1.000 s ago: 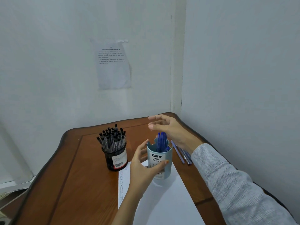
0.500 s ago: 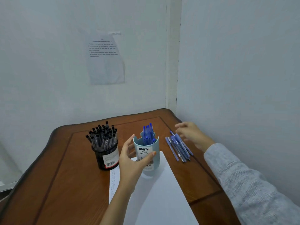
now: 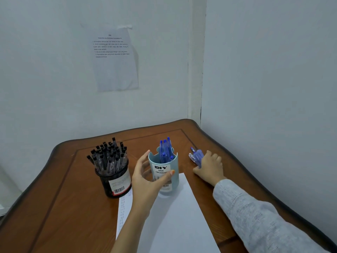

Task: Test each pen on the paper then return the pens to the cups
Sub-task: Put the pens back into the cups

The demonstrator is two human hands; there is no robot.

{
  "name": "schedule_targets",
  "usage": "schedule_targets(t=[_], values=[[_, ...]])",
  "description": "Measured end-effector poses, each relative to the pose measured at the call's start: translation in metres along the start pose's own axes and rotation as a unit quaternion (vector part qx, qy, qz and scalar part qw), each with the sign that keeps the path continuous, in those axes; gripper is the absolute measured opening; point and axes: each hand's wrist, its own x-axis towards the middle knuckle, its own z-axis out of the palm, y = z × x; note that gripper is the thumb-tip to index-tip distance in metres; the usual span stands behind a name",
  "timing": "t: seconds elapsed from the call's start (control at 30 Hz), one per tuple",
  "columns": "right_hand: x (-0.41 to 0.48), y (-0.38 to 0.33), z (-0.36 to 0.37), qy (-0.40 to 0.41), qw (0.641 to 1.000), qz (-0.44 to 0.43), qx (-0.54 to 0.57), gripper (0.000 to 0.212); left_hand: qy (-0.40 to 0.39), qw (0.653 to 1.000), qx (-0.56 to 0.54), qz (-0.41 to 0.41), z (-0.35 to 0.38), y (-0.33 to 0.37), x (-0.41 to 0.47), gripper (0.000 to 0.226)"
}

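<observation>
A pale blue cup (image 3: 172, 178) marked "DIY DESK ORGANIZER" stands on the top edge of the white paper (image 3: 175, 221) and holds several blue pens (image 3: 165, 149). My left hand (image 3: 145, 179) wraps around the cup's left side, thumb across its label. To the right, several loose blue pens (image 3: 196, 155) lie bunched on the table. My right hand (image 3: 210, 166) rests over them with fingers closed around the bunch; the pens' near ends are hidden under it. A black mesh cup (image 3: 114, 181) full of black pens (image 3: 107, 155) stands at the left.
The brown wooden table (image 3: 69, 198) sits in a corner, with white walls close behind and on the right. A printed sheet (image 3: 114, 57) is taped to the back wall. The paper's left margin (image 3: 124, 207) carries rows of small test marks.
My right hand left the top of the blue cup, moved right and down to the loose blue pens, and closed over them. My left hand stayed on the cup.
</observation>
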Motion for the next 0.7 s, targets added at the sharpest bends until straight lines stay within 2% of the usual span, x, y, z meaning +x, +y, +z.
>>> schedule_targets(t=[0.13,0.23,0.27,0.33,0.43,0.53,0.6,0.7], values=[[0.003,-0.005,-0.003,-0.06,0.998,0.0,0.003,0.052,0.001,1.0,0.004,-0.003,0.0,0.0,0.0,0.08],[-0.002,-0.005,-0.004,-0.063,0.998,-0.021,-0.001,0.048,-0.001,1.0,0.001,-0.006,-0.003,0.001,-0.004,0.081],[-0.005,-0.003,-0.005,-0.056,0.998,-0.03,0.015,0.048,-0.001,1.0,0.003,-0.006,-0.004,0.001,-0.006,0.081],[-0.011,0.0,-0.01,-0.057,0.99,-0.033,0.125,0.049,-0.004,1.0,0.006,-0.005,-0.007,0.002,-0.009,0.08],[-0.024,-0.007,-0.033,-0.039,0.943,-0.045,0.328,0.056,-0.006,1.0,0.005,-0.008,-0.01,0.005,-0.013,0.08],[-0.039,-0.028,-0.067,0.02,0.886,-0.065,0.458,0.057,-0.003,1.0,0.006,-0.009,-0.01,0.01,-0.017,0.081],[-0.05,-0.046,-0.091,0.035,0.848,-0.079,0.522,0.049,-0.005,1.0,0.008,-0.008,-0.009,0.013,-0.021,0.081],[-0.064,-0.069,-0.117,0.015,0.78,-0.089,0.62,0.036,-0.016,1.0,0.008,-0.006,-0.009,0.018,-0.027,0.082]])
